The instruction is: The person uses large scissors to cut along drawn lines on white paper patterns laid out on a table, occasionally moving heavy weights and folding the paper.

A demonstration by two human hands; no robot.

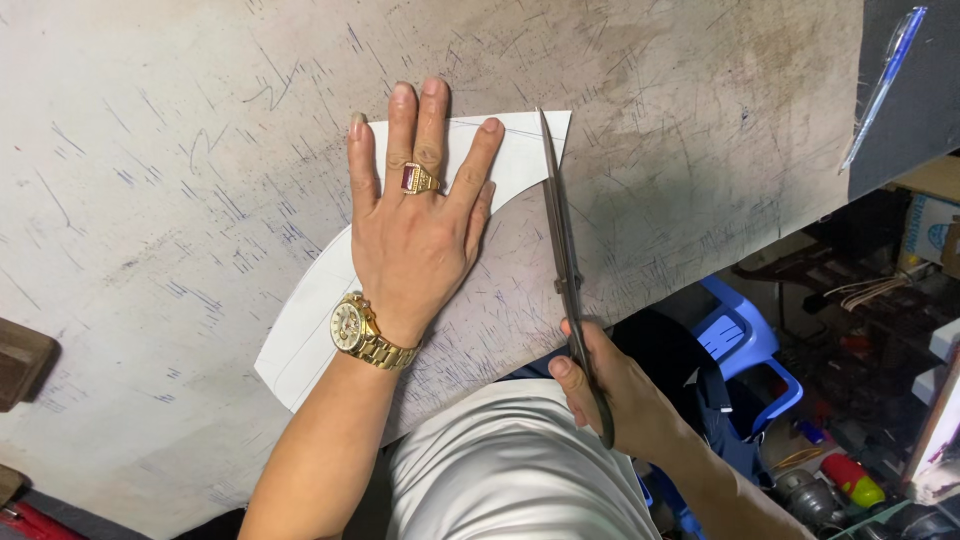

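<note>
A curved white paper pattern piece (310, 310) with pencil lines lies on the scratched grey worktable (180, 150). My left hand (420, 220), wearing a gold ring with a red stone and a gold wristwatch, presses flat on the paper with fingers spread. My right hand (610, 385) grips the handles of long dark scissors (558, 220). The blades point away from me along the paper's right end, nearly closed, with the tip at the paper's far edge.
A blue pen (885, 75) lies on a dark sheet at the top right. A brown wooden block (20, 360) sits at the table's left edge. Below the table's right edge are a blue plastic stool (745, 345) and cluttered tools.
</note>
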